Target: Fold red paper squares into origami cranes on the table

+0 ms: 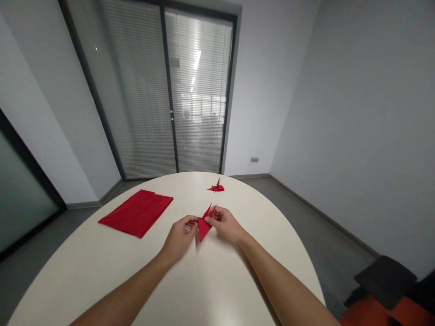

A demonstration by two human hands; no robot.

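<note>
A small red folded paper crane (203, 227) is held just above the table between my two hands. It has two narrow points sticking up and a wider point hanging down. My right hand (226, 222) pinches it from the right, with the thumb on its near face. At its left edge, my left hand (182, 234) closes thumb and fingers on the paper. Farther back on the table lies a second red paper crane (217, 187). To the left of my hands rests a stack of red paper sheets (137, 213).
The round cream table (234, 280) carries all the paper. Behind it stands a glass partition with blinds (200, 90). An orange and black chair (384, 290) is at the lower right, past the table's edge. White walls (356, 113) enclose the room.
</note>
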